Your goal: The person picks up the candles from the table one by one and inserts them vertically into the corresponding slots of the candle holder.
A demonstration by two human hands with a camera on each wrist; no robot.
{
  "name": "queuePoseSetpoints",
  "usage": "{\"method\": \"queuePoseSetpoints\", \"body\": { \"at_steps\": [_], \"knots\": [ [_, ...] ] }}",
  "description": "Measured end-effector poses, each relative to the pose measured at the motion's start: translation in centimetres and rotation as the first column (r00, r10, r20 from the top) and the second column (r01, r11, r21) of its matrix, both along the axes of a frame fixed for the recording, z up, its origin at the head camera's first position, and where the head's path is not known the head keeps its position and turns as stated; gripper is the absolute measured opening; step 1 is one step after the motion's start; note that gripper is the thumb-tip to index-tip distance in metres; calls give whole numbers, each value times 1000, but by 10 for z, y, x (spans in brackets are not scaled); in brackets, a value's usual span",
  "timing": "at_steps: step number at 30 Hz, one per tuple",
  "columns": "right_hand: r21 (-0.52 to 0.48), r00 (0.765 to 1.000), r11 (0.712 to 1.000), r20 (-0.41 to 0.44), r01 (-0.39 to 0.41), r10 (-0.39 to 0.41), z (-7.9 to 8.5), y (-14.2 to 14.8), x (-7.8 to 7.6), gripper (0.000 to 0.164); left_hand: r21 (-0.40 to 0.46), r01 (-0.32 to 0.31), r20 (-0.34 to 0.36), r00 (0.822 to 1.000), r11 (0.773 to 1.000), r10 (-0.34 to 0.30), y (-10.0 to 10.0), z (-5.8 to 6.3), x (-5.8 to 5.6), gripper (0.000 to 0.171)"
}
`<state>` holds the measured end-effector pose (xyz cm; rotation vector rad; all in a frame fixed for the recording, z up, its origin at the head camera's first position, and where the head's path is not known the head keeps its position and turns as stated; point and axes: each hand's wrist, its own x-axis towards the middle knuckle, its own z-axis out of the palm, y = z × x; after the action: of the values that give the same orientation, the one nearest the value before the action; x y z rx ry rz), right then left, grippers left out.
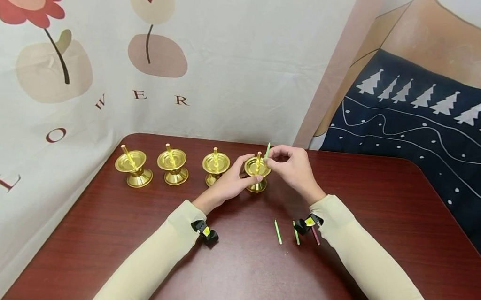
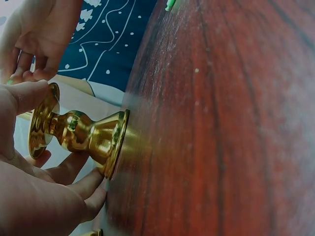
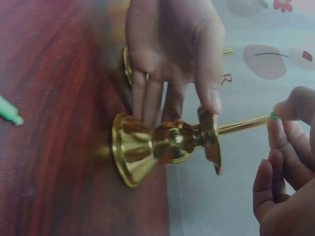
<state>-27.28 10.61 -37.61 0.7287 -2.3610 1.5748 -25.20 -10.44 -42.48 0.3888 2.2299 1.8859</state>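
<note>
By the right hand [image 1: 293,167], a green candle [image 1: 268,150] is pinched, at one o'clock from the rightmost brass holder [image 2: 78,129], which is gripped by the left hand [image 1: 234,180] from eight o'clock. The step in hand is judged to be the seating of this candle in the holder's tube [image 3: 243,125]; whether the two touch cannot be told. For the next move, lining-up over the tube, then a gentle downward push, seems called for.

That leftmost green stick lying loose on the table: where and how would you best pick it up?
Probably by its middle, from above, pinching across its two long sides: the leftmost green stick is thin, straight and lies flat on the table, with a gap between it and the next green stick.
</note>
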Motion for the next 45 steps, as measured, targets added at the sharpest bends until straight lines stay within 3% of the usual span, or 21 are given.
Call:
{"method": "queuePoseSetpoints", "body": {
  "at_steps": [9,26,45],
  "knots": [
    [-51,1000,998,-23,20,-22,6,-5,-9,6,-6,7,0,1000,1000,-7,1,-1,-1,77],
    [-14,998,999,-39,39,-39,2,-11,-13,10,3,12,-1,1000,1000,-12,2,-3,-1,75],
    [32,991,999,-126,41,-37,-5,-13,-15,4,2,15,0,1000,1000,-15,1,-3,-2,75]
  ]
}}
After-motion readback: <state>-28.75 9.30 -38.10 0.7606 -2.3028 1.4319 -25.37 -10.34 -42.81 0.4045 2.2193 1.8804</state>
